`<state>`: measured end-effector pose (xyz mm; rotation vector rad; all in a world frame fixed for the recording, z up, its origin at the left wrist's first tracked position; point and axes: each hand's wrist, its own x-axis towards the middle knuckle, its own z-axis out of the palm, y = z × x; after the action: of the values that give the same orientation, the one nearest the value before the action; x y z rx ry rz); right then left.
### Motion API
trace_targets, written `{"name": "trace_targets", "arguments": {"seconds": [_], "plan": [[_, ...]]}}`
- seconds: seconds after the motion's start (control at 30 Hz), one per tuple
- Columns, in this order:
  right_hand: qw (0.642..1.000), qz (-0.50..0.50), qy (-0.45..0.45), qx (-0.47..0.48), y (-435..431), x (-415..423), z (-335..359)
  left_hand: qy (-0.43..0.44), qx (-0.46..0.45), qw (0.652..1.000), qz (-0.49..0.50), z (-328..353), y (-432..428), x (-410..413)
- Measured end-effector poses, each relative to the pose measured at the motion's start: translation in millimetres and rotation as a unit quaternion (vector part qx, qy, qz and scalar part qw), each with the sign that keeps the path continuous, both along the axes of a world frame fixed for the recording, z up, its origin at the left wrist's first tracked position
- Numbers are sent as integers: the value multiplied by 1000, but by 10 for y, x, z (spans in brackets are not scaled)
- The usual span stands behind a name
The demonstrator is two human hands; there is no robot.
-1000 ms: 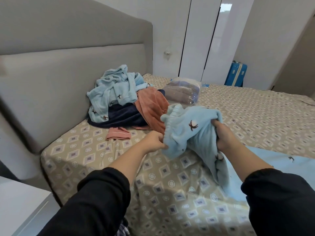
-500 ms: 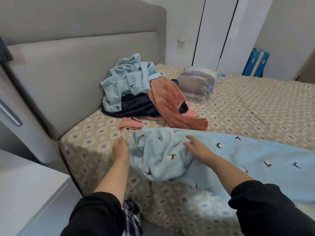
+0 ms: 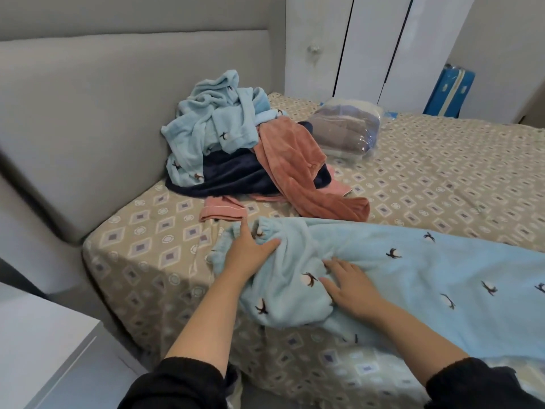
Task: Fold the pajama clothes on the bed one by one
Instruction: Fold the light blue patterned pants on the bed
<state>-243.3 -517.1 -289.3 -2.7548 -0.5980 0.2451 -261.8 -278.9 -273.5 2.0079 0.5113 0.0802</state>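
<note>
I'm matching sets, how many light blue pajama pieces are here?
2: spread piece under left hand and right hand; crumpled piece atop the pile by the headboard. More may be hidden.

Pajama pants (image 3: 413,278) before clothes pile (image 3: 236,154) (on bed (image 3: 442,178))

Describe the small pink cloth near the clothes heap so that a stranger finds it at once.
Look at the grey padded headboard, then the heap of crumpled clothes against it on the patterned bed sheet. At the heap's near edge, left of the rust-orange garment, lies the small pink cloth. Unlike the heap's fluffy garments, it is smooth and flat, with a thin pale line.
</note>
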Motion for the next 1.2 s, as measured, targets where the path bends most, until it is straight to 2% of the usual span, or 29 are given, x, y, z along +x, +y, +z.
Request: {"name": "trace_targets", "arguments": {"seconds": [0.1,0.2,0.27,0.33,0.37,0.47,0.53,0.6,0.67,0.77,0.87,0.93,1.03,1.13,1.2], "plan": [[996,-16,-12,87,5,264,245,-39,5,999,-2,51,30,25],[991,-33,-79,104,113,632,440,-77,44,993,-79,243,95,-41],[995,-2,-8,97,206,809,518,-55,20,984,-167,334,204,-109],[995,15,93,25,286,883,506,-4,12,975,-223,326,336,-182],[994,21,104,-26,310,902,460,22,15,973,-229,306,394,-207],[991,23,99,-83,285,965,428,68,-16,975,-213,283,478,-205],[986,35,145,-74,187,1012,560,114,32,969,-216,301,547,-195],[976,45,204,-58,101,1021,751,210,104,947,-221,291,646,-220],[971,29,227,-73,103,1018,865,259,111,938,-201,265,712,-231],[985,15,121,-121,305,1062,777,222,127,963,-85,260,682,-226],[999,37,36,-13,647,1028,626,153,205,966,47,195,719,-204],[997,54,36,50,915,945,578,151,215,964,46,148,756,-197],[991,82,76,78,1336,797,489,186,178,966,6,115,758,-173],[986,100,129,45,1585,714,412,204,154,966,-34,97,785,-174],[985,109,131,32,1589,734,403,190,152,970,-34,71,853,-190]]}}
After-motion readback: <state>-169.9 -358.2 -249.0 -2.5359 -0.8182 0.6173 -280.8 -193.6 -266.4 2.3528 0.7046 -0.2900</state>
